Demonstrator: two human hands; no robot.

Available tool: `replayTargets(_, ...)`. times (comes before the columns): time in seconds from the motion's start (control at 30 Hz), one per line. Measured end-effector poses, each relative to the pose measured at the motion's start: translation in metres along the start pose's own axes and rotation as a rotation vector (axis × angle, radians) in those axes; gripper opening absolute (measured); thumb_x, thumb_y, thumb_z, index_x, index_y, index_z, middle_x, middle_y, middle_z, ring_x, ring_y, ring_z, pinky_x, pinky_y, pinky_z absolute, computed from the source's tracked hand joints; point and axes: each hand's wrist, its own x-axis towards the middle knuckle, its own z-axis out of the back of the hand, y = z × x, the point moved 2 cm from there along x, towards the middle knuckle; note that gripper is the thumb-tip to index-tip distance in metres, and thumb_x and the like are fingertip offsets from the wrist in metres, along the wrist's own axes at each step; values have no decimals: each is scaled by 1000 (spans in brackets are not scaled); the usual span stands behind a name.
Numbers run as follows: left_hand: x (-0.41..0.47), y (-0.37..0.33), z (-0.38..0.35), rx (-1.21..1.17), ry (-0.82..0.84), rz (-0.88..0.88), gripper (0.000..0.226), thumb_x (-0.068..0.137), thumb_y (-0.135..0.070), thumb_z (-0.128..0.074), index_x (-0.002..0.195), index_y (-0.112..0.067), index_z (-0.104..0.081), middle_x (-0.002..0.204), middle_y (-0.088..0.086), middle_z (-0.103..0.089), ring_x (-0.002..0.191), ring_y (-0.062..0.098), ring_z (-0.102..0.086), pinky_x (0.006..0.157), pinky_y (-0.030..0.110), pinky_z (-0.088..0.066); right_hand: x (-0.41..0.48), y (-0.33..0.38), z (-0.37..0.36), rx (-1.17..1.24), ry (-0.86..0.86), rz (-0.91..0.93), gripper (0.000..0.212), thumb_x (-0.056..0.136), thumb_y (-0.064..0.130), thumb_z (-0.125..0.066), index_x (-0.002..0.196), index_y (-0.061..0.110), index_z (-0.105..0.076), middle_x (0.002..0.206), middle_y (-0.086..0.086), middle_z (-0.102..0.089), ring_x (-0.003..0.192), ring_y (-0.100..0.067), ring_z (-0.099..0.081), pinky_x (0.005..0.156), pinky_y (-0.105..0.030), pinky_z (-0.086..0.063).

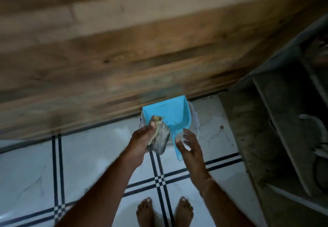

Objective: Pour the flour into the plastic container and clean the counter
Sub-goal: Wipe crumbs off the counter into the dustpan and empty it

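A light blue dustpan point(173, 114) lies on top of a white plastic bucket point(194, 118) standing on the floor by the wooden wall. My left hand point(142, 139) grips a crumpled grey rag point(159, 140), held over the pan's near left corner. Its upper end looks smeared yellowish. My right hand point(188, 142) hovers with fingers spread just right of the dustpan's handle point(178, 151), holding nothing. A few crumbs sit inside the pan. No flour or plastic container is visible.
White floor tiles point(99, 148) with dark blue stripes lie underfoot. My bare feet point(165, 212) stand at the bottom centre. A wooden plank wall point(124, 58) fills the upper frame. Dusty concrete steps or shelving point(276, 129) with white cables rise at the right.
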Motion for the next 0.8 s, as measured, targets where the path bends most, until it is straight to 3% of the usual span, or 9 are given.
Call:
replayTargets(0.07, -37, -23, -12, 81, 41, -40, 47, 86, -56, -73, 113, -18, -70, 109, 4, -78, 101, 22, -75, 76, 33, -56, -27, 54, 5, 100, 169, -23, 48, 91, 42, -73, 136, 30, -62, 140, 9, -63, 131, -11, -58, 102, -23, -52)
replayTargets(0.13, -79, -52, -25, 186, 94, -76, 58, 73, -61, -80, 106, -16, -65, 105, 5, -77, 97, 20, -73, 73, 30, -52, -58, 113, 11, 141, 306, -47, 38, 99, 39, -62, 134, 24, -66, 132, 4, -70, 125, -13, -64, 97, -21, -56)
replayTargets(0.23, -153, -104, -44, 335, 194, -151, 66, 58, -67, -80, 97, -18, -62, 95, 0, -73, 91, 14, -68, 73, 28, -48, -113, 184, 30, 100, 332, -89, 38, 100, 44, -60, 125, 17, -70, 123, -5, -75, 119, -23, -69, 101, -42, -55)
replayTargets(0.4, -254, -169, -76, 321, 314, -292, 60, 59, -54, -88, 98, -14, -64, 94, 3, -71, 94, 16, -64, 87, 32, -48, -196, 251, 71, 159, 256, -82, 40, 90, 41, -73, 116, 10, -75, 122, -19, -73, 108, -30, -71, 100, -51, -55)
replayTargets(0.5, -312, -192, -98, 282, 344, -242, 58, 67, -55, -87, 103, -14, -67, 97, 3, -76, 89, 16, -71, 87, 35, -54, -250, 290, 98, 263, 168, -7, 37, 94, 34, -69, 117, 5, -70, 124, -23, -71, 102, -30, -68, 102, -57, -52)
replayTargets(0.63, -369, -211, -139, 392, 401, -278, 49, 78, -46, -86, 115, -17, -72, 109, 8, -78, 107, 29, -73, 99, 50, -55, -317, 331, 144, 390, 46, 139, 28, 101, 25, -60, 121, 5, -63, 110, -14, -72, 90, -22, -73, 76, -41, -64)
replayTargets(0.67, -380, -217, -153, 384, 400, -343, 40, 81, -36, -85, 113, -14, -73, 106, 9, -79, 105, 31, -73, 97, 48, -57, -328, 338, 155, 398, 11, 170, 34, 102, 31, -61, 124, 6, -64, 112, -13, -73, 93, -24, -74, 75, -40, -64)
replayTargets(0.73, -403, -229, -185, 412, 412, -495, 21, 87, -17, -79, 106, -9, -73, 95, 6, -79, 94, 23, -75, 83, 32, -60, -348, 348, 175, 426, -48, 220, 50, 97, 48, -67, 127, 8, -64, 124, -17, -72, 111, -35, -71, 91, -52, -60)
replayTargets(0.8, -428, -235, -220, 453, 458, -581, 18, 89, -10, -76, 106, -4, -72, 93, 4, -77, 88, 14, -73, 75, 21, -57, -365, 357, 199, 477, -80, 276, 58, 93, 47, -72, 123, -1, -61, 123, -25, -70, 117, -41, -68, 101, -59, -55)
